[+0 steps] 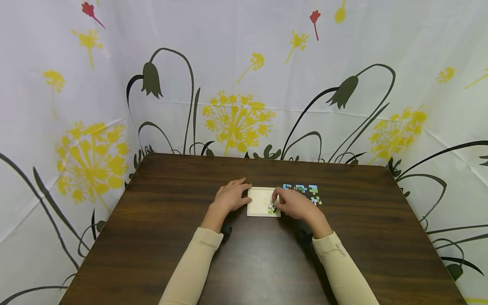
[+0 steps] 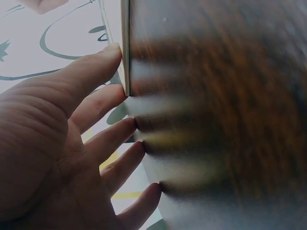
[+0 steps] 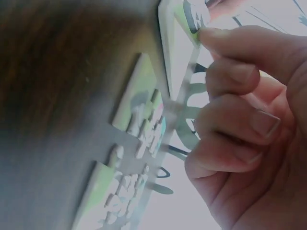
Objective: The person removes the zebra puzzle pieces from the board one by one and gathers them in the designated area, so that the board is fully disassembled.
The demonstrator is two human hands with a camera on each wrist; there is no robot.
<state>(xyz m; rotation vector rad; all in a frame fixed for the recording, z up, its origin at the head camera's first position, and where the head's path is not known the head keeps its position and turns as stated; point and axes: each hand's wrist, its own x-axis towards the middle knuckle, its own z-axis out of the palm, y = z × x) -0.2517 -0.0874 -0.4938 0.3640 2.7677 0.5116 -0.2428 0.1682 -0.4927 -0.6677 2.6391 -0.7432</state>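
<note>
A small, pale, rectangular puzzle tray [image 1: 259, 200] lies on the table between both hands. At its lower right corner is a jigsaw piece [image 1: 271, 210] with green, black and white print. My right hand [image 1: 295, 204] pinches this piece between thumb and forefinger; in the right wrist view the other fingers curl into the palm. My left hand [image 1: 230, 198] rests at the tray's left side, fingers spread and fairly straight. In the left wrist view, the thumb and forefinger touch the tray edge [image 2: 125, 43], while the other fingertips rest on the table.
Several loose jigsaw pieces [image 1: 313, 189] lie right of the tray, partly behind the right hand. Two green-edged pieces [image 3: 98, 191] show close up in the right wrist view. The dark wooden table [image 1: 171, 190] ends at a white flowered curtain [image 1: 236, 42].
</note>
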